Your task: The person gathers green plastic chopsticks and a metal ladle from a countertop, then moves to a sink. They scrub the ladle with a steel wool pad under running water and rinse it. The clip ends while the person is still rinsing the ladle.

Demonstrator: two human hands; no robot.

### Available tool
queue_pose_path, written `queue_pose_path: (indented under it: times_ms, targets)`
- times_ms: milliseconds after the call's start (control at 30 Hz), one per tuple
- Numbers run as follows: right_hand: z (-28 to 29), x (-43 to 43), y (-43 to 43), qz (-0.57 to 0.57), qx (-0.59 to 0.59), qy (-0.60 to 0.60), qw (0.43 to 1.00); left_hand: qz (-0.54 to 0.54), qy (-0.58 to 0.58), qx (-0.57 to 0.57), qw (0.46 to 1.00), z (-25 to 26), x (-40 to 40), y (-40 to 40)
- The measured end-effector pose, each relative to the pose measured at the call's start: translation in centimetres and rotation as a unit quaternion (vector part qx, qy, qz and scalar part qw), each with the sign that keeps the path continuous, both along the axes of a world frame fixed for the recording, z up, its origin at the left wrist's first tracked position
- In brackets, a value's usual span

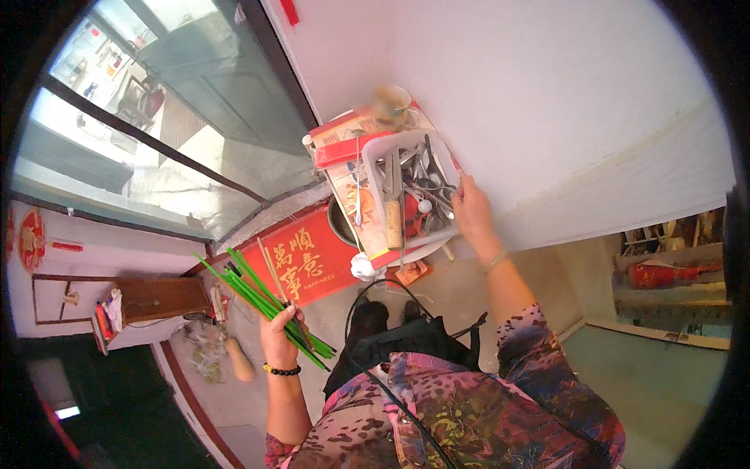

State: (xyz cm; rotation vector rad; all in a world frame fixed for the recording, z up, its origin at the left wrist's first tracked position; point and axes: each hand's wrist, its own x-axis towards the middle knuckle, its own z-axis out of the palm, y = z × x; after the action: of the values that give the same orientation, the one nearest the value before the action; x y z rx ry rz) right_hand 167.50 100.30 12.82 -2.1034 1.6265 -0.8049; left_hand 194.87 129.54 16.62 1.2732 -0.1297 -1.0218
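Note:
In my left hand (282,335) is a loose bundle of chopsticks (258,296), mostly bright green, with a few wooden and dark ones among them. My right hand (473,211) is at the right rim of a white plastic bin (378,161); whether its fingers hold the rim or a utensil inside is not clear. The bin contains metal spoons, a small white spoon (424,206) and other kitchen utensils. A wooden-handled utensil (394,225) with a flat metal blade lies along the bin's left side. Outside the bin, a long-handled metal ladle or spoon (358,187) rests on the cardboard box.
Beneath the bin is a printed cardboard box (343,176), with a blurred jar (391,106) behind. A dark pot (343,220) is partly hidden beside it. The red doormat (304,258) bears writing. Glass door panels (234,164) stand left, a white wall (527,105) right.

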Motion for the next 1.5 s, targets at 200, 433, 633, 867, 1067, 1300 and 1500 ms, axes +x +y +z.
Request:
queue_pose_path:
  times_ms: [200, 433, 633, 867, 1067, 1300, 1500]
  targets:
    - [4.6, -1.6, 0.8, 0.039, 0.065, -0.093, 0.993, 0.015, 0.011, -0.005, 1.000, 0.3, 0.3, 0.2]
    - [7.1, -4.1, 2.6, 0.010, -0.033, -0.095, 0.995, -0.017, -0.034, -0.027, 0.999, 1.0, -0.6, -0.9]
    - [10.8, -5.0, 5.8, 0.033, 0.011, -0.157, 0.987, -0.096, 0.030, -0.057, 0.993, 1.9, -2.4, -2.6]
    - [7.8, 0.5, 11.5, 0.236, 0.100, -0.134, 0.957, -0.318, -0.135, -0.002, 0.938, 2.2, -5.4, -5.0]
    - [6.1, 2.5, 11.9, 0.312, 0.191, -0.227, 0.903, -0.398, -0.119, 0.060, 0.908, 2.0, -7.0, -4.1]
    - [-0.6, -1.4, 2.6, 0.088, -0.035, 0.097, 0.991, -0.245, -0.078, 0.083, 0.963, 1.4, -6.2, -1.7]
    - [-3.5, -0.7, 0.2, 0.101, -0.114, 0.211, 0.965, -0.184, -0.086, 0.080, 0.976, 1.2, -5.9, 0.2]
